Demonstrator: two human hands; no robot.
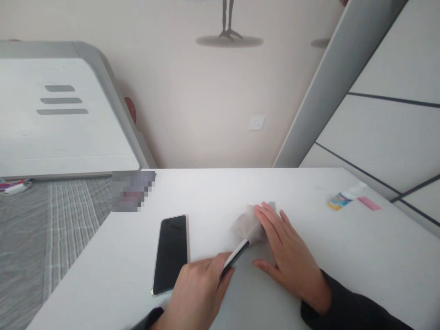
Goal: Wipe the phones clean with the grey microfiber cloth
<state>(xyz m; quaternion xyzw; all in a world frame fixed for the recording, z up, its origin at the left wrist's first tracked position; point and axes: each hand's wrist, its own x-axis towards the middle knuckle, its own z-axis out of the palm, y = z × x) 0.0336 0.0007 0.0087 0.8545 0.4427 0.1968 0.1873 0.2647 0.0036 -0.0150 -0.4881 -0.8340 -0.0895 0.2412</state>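
My left hand pinches a slim black phone edge-on against a crumpled tissue — my right hand lies spread over the tissue, apparently pinning it. Another phone lies flat, near left.

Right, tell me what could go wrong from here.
The left hand sits against the black phone, so it could nudge it sideways. The slim dark slab in that hand, pressed edge-on against the crumpled tissue under the right hand, might slip or tear the tissue.
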